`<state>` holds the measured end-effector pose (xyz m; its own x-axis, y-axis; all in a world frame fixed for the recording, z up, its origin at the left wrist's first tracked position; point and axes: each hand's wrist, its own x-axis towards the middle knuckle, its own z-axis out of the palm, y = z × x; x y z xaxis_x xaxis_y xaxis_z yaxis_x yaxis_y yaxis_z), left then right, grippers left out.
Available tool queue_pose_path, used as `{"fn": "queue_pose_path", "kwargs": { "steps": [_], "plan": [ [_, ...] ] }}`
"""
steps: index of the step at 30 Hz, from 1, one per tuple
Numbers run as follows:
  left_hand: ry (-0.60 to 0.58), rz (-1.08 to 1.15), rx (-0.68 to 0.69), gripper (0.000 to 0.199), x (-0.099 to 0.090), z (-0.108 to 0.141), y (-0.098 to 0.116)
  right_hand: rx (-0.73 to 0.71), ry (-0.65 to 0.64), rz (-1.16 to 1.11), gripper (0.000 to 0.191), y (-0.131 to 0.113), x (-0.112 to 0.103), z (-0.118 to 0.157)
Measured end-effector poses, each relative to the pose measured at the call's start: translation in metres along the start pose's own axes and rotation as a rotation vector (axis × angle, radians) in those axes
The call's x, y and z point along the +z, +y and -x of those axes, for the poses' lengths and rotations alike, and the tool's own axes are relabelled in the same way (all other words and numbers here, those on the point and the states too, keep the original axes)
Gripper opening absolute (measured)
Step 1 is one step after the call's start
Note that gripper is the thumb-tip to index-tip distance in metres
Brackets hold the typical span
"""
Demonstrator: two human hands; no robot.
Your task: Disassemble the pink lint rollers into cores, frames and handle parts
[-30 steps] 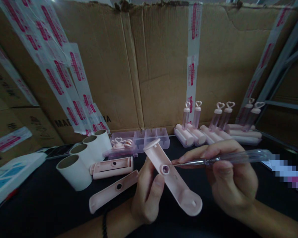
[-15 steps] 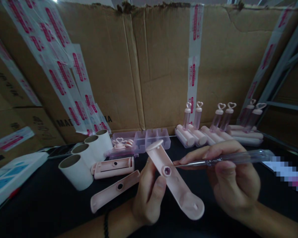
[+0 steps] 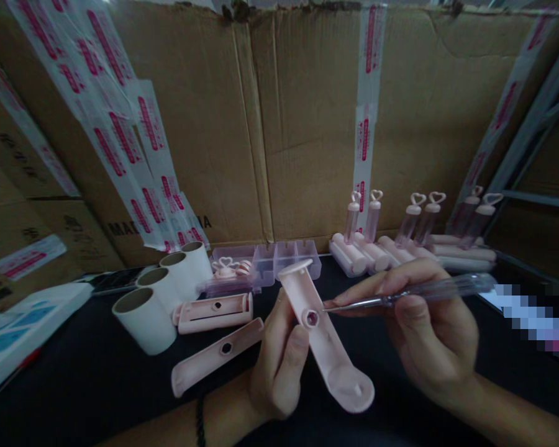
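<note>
Pinched between the thumb and fingers of my left hand (image 3: 282,357) is a pale pink plastic half-shell (image 3: 338,354), tilted with its hollow side toward me. A raised round hole sits near the shell's middle. My right hand (image 3: 428,335) grips a screwdriver (image 3: 400,294) by its clear handle. Its thin metal tip points left and lies close to that hole; I cannot tell whether it touches the shell. Left of my left hand lies another pink half-shell (image 3: 205,363) with a dark hole, and behind it a pink shell piece (image 3: 215,313) with a slot.
White cardboard tubes (image 3: 144,323) stand at the left. A clear lilac divided box (image 3: 284,261) holds heart-shaped pink parts. At the back right, pink cylinders (image 3: 349,251) carry clear tubes with heart loops (image 3: 412,217). A tall cardboard box (image 3: 307,124) walls off the back of the black table.
The lower end of the held half-shell has swung slightly left. My right hand has moved a little left with the screwdriver, whose handle end now sits lower and further left.
</note>
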<state>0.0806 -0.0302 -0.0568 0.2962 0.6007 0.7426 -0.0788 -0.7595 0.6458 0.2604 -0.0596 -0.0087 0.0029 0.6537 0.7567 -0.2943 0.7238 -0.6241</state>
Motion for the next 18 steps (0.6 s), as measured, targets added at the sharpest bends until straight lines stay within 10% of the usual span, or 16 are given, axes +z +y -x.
{"fn": "queue_pose_path", "kwargs": {
  "steps": [18],
  "plan": [
    [-0.001, 0.052, -0.044, 0.041, -0.0007, 0.0043, -0.0022, 0.131, 0.019, -0.143, 0.007, 0.0059, 0.0014, 0.0025]
  ]
}}
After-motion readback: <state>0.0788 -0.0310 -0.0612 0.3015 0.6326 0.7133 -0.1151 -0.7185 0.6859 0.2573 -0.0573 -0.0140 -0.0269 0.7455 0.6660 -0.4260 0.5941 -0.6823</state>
